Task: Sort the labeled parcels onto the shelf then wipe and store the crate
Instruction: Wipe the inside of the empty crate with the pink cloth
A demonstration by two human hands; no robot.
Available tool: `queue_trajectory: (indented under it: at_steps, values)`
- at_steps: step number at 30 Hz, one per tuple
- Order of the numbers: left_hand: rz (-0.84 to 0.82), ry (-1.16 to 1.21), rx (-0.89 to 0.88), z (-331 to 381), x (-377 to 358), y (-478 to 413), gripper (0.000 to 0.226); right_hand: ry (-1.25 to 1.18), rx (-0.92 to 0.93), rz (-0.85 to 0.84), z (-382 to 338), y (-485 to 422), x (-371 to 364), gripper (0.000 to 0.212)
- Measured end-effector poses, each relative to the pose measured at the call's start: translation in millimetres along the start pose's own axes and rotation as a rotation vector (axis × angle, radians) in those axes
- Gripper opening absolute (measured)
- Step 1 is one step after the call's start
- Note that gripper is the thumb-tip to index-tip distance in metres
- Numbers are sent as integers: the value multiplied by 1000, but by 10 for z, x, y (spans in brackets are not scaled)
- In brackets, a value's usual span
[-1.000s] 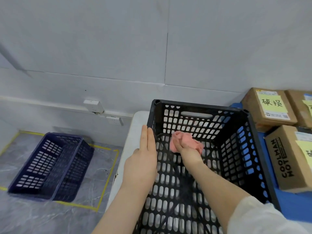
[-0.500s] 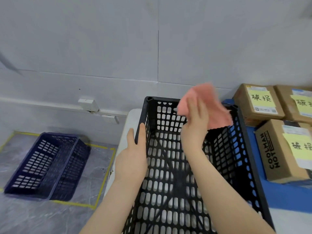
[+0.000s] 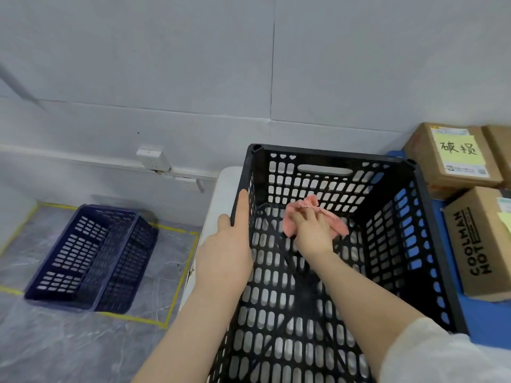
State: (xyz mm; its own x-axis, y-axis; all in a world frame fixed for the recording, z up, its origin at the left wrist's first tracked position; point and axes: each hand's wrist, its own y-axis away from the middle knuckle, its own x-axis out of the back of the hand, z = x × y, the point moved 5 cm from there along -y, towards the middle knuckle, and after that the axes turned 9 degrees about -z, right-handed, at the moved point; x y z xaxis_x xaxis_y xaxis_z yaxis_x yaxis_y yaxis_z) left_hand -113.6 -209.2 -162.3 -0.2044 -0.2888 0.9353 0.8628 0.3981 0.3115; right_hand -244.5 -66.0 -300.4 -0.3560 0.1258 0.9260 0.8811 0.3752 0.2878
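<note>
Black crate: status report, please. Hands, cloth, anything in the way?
Left hand braced on crate left rim, fingers straight. Right hand presses pink cloth on crate floor. Nothing else inside.

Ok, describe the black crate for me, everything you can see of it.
The black crate is a rectangular, open-topped box of what looks like hard plastic, walls and floor pierced with rounded slots, a handle slot in the far wall. It stands upright on a white table, cardboard boxes to its right. The left hand rests on its left rim; the right hand presses a pink cloth against its inside, low by the far wall. No parcels show inside.
</note>
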Motion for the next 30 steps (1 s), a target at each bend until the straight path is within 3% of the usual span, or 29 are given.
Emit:
queue_trajectory:
  at_steps: [2, 3, 7, 9, 10, 12, 15, 18, 21, 23, 26, 30]
  values:
    - [-10, 4, -5, 13, 14, 7, 92, -104, -35, 20, -23, 40, 112, 64]
    - [-11, 1, -5, 15, 17, 13, 92, -243, -60, 113, -28, 96, 244, 56]
    - [-6, -29, -11, 21, 26, 22, 92, -887, -124, 824, -44, 594, 1037, 28]
    - [1, -39, -16, 19, 16, 35, 92, -935, -37, 1081, -77, 798, 1392, 29]
    - [4, -38, -16, 17, 15, 37, 92, -929, 21, 1127, -63, 792, 1470, 32]
    - [6, -29, -24, 19, 15, 35, 91, -893, 132, 1053, -26, 657, 1465, 46]
    - [33, -29, -73, 44, 31, 46, 91, -444, 224, 814, 7, 417, 1072, 59]
    - [97, -89, -147, 85, 48, 43, 89, -440, 123, 494, 237, 264, 510, 55]
    - [151, -119, -190, 109, 22, 27, 88, -176, -88, 104, 403, 193, 13, 65]
    - [179, -120, -216, 107, 3, 9, 89, -186, -161, 55, 463, 124, 14, 66]
    - [205, -105, -274, 94, -4, 11, 85, -309, -121, 25, 445, 94, 200, 49]
    - [173, -152, -338, 110, -13, 16, 73, -790, -138, 337, 430, 357, 660, 36]
